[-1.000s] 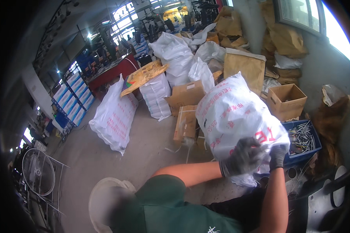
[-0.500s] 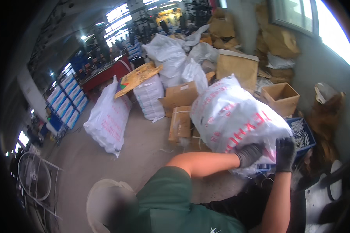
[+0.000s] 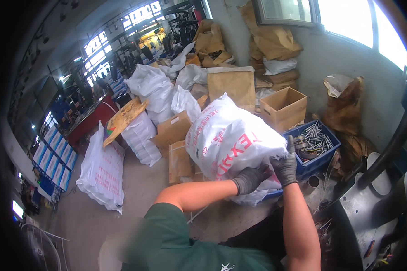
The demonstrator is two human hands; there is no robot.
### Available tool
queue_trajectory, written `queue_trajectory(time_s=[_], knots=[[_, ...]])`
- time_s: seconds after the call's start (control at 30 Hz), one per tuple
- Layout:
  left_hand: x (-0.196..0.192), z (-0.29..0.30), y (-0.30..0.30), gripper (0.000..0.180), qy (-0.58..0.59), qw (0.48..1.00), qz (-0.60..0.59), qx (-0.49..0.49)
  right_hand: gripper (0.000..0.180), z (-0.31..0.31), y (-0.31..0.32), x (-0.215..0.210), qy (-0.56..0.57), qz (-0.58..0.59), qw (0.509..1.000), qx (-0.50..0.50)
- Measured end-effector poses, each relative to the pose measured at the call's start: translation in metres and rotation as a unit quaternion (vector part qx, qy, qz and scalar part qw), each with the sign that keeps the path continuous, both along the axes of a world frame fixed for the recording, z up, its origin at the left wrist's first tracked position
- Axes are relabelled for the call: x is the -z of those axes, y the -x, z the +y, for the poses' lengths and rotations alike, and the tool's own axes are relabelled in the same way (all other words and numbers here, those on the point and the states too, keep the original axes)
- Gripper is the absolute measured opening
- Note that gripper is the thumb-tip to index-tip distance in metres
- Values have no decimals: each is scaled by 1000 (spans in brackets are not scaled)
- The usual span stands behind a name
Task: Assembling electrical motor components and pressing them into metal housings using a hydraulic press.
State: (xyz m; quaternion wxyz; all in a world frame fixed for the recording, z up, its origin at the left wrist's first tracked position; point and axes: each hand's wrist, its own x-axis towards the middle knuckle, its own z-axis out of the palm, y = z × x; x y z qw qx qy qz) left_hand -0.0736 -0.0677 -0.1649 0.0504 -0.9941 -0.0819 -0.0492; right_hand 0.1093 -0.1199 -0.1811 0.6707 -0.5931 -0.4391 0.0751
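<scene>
A bulky white woven sack (image 3: 230,135) with red print leans across the floor in front of me. My left hand (image 3: 251,180), in a dark grey glove, is closed on its near lower side, the fingers curled into the fabric. My right hand (image 3: 286,169), gloved too, grips the bunched right end of the sack, fingers pointing up along its edge. Just beyond that hand stands a blue crate (image 3: 309,170) holding many long metal bolts or rods (image 3: 315,135). Part of the crate is hidden behind the sack. What the sack contains does not show.
An open wooden-coloured box (image 3: 282,113) stands behind the crate. Cardboard boxes (image 3: 180,160) and several white sacks (image 3: 151,92) lie to the left and behind. Another printed sack (image 3: 103,169) stands farther left. Metal machinery (image 3: 364,226) borders my right side.
My view has swung right and the scene shifts left, showing more of the blue crate and its metal pieces. Both hands stay on the sack, the right one at its end.
</scene>
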Motion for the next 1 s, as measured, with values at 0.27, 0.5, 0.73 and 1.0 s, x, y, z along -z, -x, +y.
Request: queue_trajectory(time_s=[0.27,0.5,0.73,1.0], knots=[[94,67,-9,48,221,969,-25,-108,48,-15,22,-22,28,-131,991,-9],[118,179,19,48,194,972,39,-130,29,-54,58,-58,-25,-157,981,-109],[53,229,-20,50,181,969,-15,-168,36,-56,62,-66,41,-240,968,-67],[56,209,-87,52,186,961,-63,-197,49,-71,1,-13,91,-165,971,149]])
